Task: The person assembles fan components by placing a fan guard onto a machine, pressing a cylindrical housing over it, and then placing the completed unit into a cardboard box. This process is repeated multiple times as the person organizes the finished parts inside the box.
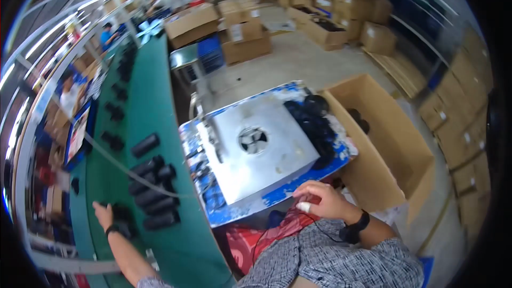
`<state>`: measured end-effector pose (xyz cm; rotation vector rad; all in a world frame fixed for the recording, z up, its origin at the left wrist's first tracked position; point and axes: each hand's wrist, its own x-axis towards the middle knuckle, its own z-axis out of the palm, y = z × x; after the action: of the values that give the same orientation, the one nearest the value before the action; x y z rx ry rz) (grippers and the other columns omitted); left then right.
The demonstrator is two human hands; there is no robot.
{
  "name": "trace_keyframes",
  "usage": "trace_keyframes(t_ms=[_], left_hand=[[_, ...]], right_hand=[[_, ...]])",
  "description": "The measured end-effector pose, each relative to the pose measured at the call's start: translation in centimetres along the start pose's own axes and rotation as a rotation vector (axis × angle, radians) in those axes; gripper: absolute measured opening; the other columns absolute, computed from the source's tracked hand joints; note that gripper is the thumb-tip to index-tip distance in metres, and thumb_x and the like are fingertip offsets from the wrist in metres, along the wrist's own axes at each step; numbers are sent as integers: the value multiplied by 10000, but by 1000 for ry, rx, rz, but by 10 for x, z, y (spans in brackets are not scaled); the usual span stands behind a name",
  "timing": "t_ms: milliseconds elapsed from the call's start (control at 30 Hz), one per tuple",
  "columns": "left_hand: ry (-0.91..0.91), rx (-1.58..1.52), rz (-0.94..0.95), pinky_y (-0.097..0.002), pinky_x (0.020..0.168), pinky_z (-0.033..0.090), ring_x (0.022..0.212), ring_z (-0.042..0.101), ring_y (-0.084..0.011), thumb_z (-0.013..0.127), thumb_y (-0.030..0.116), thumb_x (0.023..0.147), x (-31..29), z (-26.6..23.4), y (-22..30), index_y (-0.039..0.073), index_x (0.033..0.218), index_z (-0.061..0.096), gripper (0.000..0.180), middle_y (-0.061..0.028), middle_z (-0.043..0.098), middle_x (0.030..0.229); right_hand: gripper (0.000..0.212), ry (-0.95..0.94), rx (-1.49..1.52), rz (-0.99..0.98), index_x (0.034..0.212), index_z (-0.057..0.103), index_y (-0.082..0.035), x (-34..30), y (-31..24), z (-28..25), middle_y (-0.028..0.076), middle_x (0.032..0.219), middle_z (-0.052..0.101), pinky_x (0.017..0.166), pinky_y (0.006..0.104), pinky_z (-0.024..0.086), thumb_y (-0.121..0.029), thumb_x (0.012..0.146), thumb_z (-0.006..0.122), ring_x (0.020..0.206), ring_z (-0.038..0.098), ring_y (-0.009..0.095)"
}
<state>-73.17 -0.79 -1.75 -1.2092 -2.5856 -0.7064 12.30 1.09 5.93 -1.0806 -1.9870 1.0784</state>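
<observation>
My left hand point(104, 216) is over the left side of the green conveyor belt point(154, 69). Its thumb and a finger look apart, beside blurred dark parts point(125, 228); I make out nothing in its grasp. To its right lie several black cylinders point(154, 201), loosely grouped. My right hand point(322, 201), one digit wrapped in white, hovers in front of my body by the near edge of a worn blue-and-white table point(277, 194). Its fingers are loosely bent and apart, with nothing visible in them. Below it is a red bag or cloth point(242, 242).
A silver metal box with a round fan opening point(288, 154) sits on the table, with black parts point(314, 128) beside it. To the right stands an open carton point(384, 128) with dark items inside. Stacked cartons point(349, 0) line the back; people work beyond the belt.
</observation>
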Motion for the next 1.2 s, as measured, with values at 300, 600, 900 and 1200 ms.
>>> trace_keyframes(t_ms=[300, 600, 900, 1200], left_hand=[[-40, 424, -78, -507, 1118, 496, 1332, 590, -474, 732, 196, 974, -23, -13, 89, 17, 1510, 428, 642, -317, 602, 1414], [33, -524, 318, -362, 1018, 513, 1223, 629, -243, 626, 65, 1056, -258, -87, 293, 18, 1465, 557, 418, -145, 610, 1391], [-227, -581, 137, -331, 935, 568, 1086, 694, -224, 721, 83, 1026, -429, -97, 398, 11, 1338, 653, 327, -148, 703, 1243], [-947, -1372, 190, -417, 1112, 520, 1311, 640, -303, 578, 200, 1119, -464, -80, 558, -42, 1497, 514, 454, -205, 620, 1445]], right_hand=[[114, 666, -100, 332, 1066, 763, -25, 14, 167, -149, 43, 825, 732, 707, 298, 559, -74, 972, 723, 733, 681, 125], [193, 889, -558, 430, 980, 749, -14, 117, 300, -238, 229, 970, 774, 861, 497, 598, -192, 906, 762, 967, 742, 435], [230, 782, -578, 458, 1016, 714, -12, 116, 324, -277, 242, 994, 760, 879, 520, 592, -212, 911, 760, 963, 723, 465], [342, 663, -239, -83, 1169, 681, -56, 22, 23, -191, 85, 920, 709, 692, 377, 591, -78, 861, 828, 767, 728, 231]])
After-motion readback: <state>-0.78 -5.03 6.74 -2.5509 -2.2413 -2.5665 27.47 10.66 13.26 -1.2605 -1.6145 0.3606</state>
